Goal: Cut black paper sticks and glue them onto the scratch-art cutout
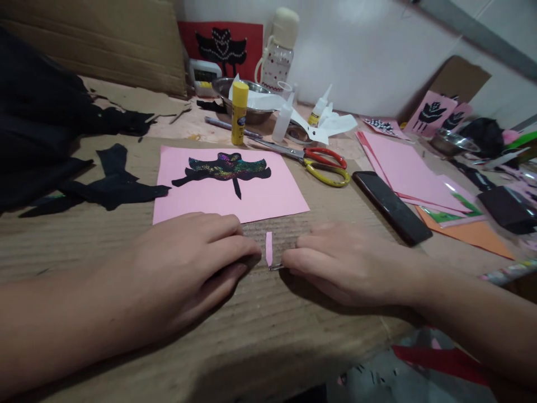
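A small pink paper strip (pixel 269 248) with a pointed lower end lies on the cardboard between my hands. My right hand (pixel 331 260) is closed on a thin metal-tipped tool (pixel 276 268), whose tip touches or nearly touches the strip's lower end; the rest of it is hidden. Just left of the strip, my left hand (pixel 197 257) rests closed on the cardboard, and its fingertips hide anything in them. Beyond it lies a pink sheet (pixel 201 210) bearing a black flower-like cutout (pixel 229 167) with glittery colours and one short stem.
Black fabric-like scraps (pixel 115 179) lie left. Behind the sheet are a glue stick (pixel 239 115), scissors (pixel 325 162), a glue bottle (pixel 283 120) and a metal bowl (pixel 251 112). At right sit a phone (pixel 392 207) and stacked pink sheets (pixel 411 165). The cardboard (pixel 251 341) covers the table.
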Demonstrator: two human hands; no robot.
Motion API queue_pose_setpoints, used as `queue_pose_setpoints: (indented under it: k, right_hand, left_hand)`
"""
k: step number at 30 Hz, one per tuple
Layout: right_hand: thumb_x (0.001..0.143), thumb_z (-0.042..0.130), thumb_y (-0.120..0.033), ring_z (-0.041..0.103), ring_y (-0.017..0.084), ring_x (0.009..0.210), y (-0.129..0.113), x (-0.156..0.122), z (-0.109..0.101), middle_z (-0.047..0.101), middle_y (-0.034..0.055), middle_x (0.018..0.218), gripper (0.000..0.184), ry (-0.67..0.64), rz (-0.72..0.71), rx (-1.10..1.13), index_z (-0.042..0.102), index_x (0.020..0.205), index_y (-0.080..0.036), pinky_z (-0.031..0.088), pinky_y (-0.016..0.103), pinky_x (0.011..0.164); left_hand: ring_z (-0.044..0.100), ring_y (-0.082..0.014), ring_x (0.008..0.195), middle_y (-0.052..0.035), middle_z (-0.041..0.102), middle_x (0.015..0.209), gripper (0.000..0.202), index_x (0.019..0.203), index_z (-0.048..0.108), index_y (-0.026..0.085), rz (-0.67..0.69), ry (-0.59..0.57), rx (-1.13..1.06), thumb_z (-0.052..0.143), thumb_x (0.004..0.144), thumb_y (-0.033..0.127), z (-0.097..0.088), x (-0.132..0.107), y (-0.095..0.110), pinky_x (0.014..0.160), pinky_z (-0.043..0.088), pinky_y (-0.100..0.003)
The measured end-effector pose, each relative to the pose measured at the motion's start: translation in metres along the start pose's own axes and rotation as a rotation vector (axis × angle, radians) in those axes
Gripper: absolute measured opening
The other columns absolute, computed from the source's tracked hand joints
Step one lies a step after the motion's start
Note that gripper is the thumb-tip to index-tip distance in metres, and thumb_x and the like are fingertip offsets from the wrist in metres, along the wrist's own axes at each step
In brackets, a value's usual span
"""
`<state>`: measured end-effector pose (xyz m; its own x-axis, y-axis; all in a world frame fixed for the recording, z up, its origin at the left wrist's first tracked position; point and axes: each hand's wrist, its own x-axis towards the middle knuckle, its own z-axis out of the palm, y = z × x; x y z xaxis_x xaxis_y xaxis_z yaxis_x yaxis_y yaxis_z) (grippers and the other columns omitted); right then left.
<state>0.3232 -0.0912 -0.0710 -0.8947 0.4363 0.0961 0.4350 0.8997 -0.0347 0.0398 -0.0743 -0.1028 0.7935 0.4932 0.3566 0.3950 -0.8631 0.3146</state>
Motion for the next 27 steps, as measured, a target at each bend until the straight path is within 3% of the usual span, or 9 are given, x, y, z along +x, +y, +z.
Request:
queue_pose_setpoints:
  k: [9, 15, 20, 24, 27]
  right_hand:
    - [0.119, 0.034, -0.016, 0.054, 0.021, 0.064, 0.001, 0.003, -0.001, 0.074, 0.0038, 0.078, 0.044, 0.0, 0.043, 0.098, 0.075, 0.103, -0.018, 0.035, 0.034, 0.062]
    - [0.119, 0.045, -0.02, 0.061, 0.018, 0.068, 0.002, 0.0, 0.0, 0.077, 0.0026, 0.082, 0.032, 0.165, 0.06, 0.203, 0.072, 0.102, -0.019, 0.038, 0.031, 0.064]
    - [0.113, 0.054, -0.014, 0.065, 0.016, 0.068, -0.003, 0.0, -0.002, 0.077, 0.0014, 0.081, 0.022, 0.234, 0.117, 0.279, 0.068, 0.098, -0.022, 0.047, 0.028, 0.067]
    - [0.109, 0.06, -0.011, 0.07, 0.014, 0.071, -0.007, 0.002, 0.0, 0.081, 0.0025, 0.093, 0.013, 0.395, 0.108, 0.355, 0.062, 0.111, -0.023, 0.051, 0.023, 0.065]
    - [0.108, 0.061, -0.011, 0.075, 0.014, 0.077, -0.008, 0.004, 0.002, 0.083, 0.0034, 0.097, 0.014, 0.421, 0.116, 0.336, 0.061, 0.114, -0.024, 0.055, 0.022, 0.069]
  left_hand:
    - [0.07, -0.0228, 0.078, -0.0038, 0.075, 0.092, 0.034, 0.115, 0.078, 0.024, -0.005, 0.019, -0.011, 0.046, 0.107, 0.018, 0.001, 0.0, -0.001, 0.067, 0.053, -0.034]
    - [0.076, -0.0191, 0.091, -0.0016, 0.08, 0.107, 0.024, 0.122, 0.074, 0.027, -0.163, 0.001, -0.2, 0.058, 0.104, 0.025, -0.004, 0.001, -0.006, 0.076, 0.057, -0.029]
    - [0.075, -0.0174, 0.088, -0.0018, 0.08, 0.105, 0.018, 0.114, 0.077, 0.024, -0.209, 0.054, -0.292, 0.066, 0.1, 0.028, -0.006, 0.007, -0.007, 0.074, 0.058, -0.026]
    - [0.075, -0.0182, 0.091, -0.0008, 0.079, 0.102, 0.014, 0.108, 0.082, 0.025, -0.234, 0.047, -0.348, 0.073, 0.097, 0.029, -0.004, 0.008, -0.008, 0.076, 0.058, -0.027]
    - [0.074, -0.0188, 0.095, -0.0006, 0.079, 0.102, 0.014, 0.106, 0.084, 0.027, -0.241, 0.03, -0.384, 0.073, 0.097, 0.027, -0.003, 0.008, -0.008, 0.079, 0.057, -0.028]
